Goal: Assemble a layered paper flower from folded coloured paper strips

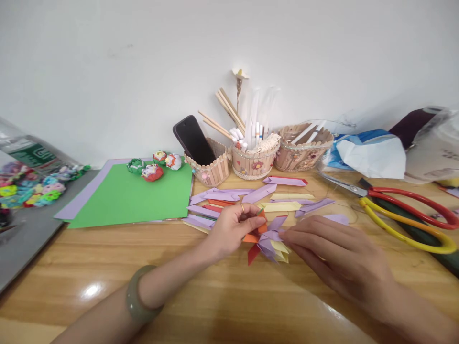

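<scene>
My left hand point(233, 228) pinches one side of a folded paper piece point(268, 241) made of purple, orange, red and yellow strips, resting on the wooden table point(201, 291). A ring shows on that hand and a pale green bangle point(138, 296) sits on its wrist. My right hand point(328, 248) lies palm down on the other side, fingertips pressed together on the purple and yellow tips. Several loose folded paper strips point(251, 197), purple, yellow and red, lie just behind the hands.
A green sheet point(132, 198) on a purple one lies at left with small paper balls point(152, 169). Behind stand three stick baskets point(253, 162), one holding a phone point(193, 141). Red and yellow scissors point(405, 210) lie right, beside bags. A grey tray point(25, 234) with colourful paper pieces is far left.
</scene>
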Available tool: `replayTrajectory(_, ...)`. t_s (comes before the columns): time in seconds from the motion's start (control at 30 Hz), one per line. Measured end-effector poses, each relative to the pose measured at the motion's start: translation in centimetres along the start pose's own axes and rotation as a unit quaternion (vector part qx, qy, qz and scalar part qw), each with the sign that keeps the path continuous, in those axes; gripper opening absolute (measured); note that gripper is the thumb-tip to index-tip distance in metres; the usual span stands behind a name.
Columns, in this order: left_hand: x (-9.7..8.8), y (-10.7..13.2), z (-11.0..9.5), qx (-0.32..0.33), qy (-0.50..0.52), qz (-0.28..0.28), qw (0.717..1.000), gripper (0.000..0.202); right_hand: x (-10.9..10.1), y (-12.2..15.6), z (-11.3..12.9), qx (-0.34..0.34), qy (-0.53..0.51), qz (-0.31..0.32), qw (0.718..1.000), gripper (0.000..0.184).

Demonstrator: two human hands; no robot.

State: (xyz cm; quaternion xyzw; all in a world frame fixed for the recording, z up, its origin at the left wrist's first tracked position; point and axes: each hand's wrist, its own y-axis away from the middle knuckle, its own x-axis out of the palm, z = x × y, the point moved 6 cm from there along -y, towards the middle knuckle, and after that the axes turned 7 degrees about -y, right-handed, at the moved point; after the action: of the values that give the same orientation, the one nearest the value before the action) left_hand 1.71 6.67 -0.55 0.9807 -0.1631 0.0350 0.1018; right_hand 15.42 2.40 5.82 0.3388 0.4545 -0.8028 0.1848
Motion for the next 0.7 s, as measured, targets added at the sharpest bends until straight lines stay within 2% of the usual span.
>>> replayTrajectory(0.13,-0.3,0.1,-0.1,0.023,-0.024,-0.040,0.999,0.034,0.0,0.5,0.3,-0.034,0.027,0.016,0.999,0.023)
replayTrajectory(0.3,-0.5,0.4,-0.2,0.038,-0.014,-0.059,0.997,0.022,0.3,1.0,0.5,-0.069,0.051,0.052,0.995,0.030)
replayTrajectory(0.47,-0.4,0.6,-0.2,0.045,0.020,-0.077,0.996,0.022,0.6,1.5,0.8,-0.110,0.088,0.048,0.989,0.034)
replayTrajectory(0.7,0.3,0.7,0.8,0.002,0.092,-0.074,0.993,0.026,1.1,1.8,2.2,-0.195,0.146,0.056,0.968,0.038)
